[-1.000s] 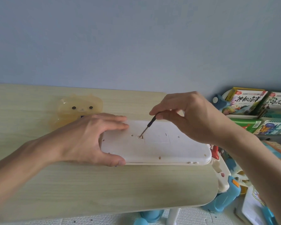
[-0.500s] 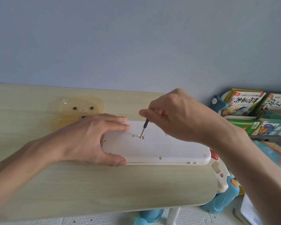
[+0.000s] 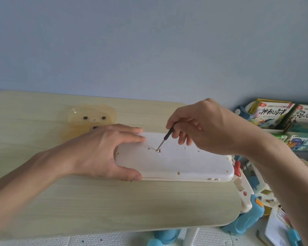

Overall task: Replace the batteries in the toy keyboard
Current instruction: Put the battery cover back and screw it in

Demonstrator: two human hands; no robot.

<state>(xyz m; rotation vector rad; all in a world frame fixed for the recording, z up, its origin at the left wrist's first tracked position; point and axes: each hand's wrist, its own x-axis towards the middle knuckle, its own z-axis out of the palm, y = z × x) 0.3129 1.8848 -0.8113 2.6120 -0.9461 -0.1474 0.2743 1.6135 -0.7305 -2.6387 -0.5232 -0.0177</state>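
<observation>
The white toy keyboard (image 3: pixel 176 166) lies face down on the pale wooden table (image 3: pixel 96 201). Its rectangular battery cover (image 3: pixel 174 150) sits closed in the middle of the back. My left hand (image 3: pixel 103 151) clamps the keyboard's left end, fingers on top and thumb on the front edge. My right hand (image 3: pixel 201 125) pinches a small black-handled screwdriver (image 3: pixel 165 137). Its metal tip stands in the screw hole at the cover's left corner.
A translucent yellow bear-shaped box (image 3: pixel 91 119) sits on the table behind my left hand. Right of the table are children's books (image 3: pixel 272 112) on a rack and blue and cream toys (image 3: pixel 247 206) on the floor. The keyboard's right end overhangs the table edge.
My right hand has turned around the screwdriver, its fingers shifting on the handle while the tip stays in the screw hole. My left hand and the keyboard have stayed put.
</observation>
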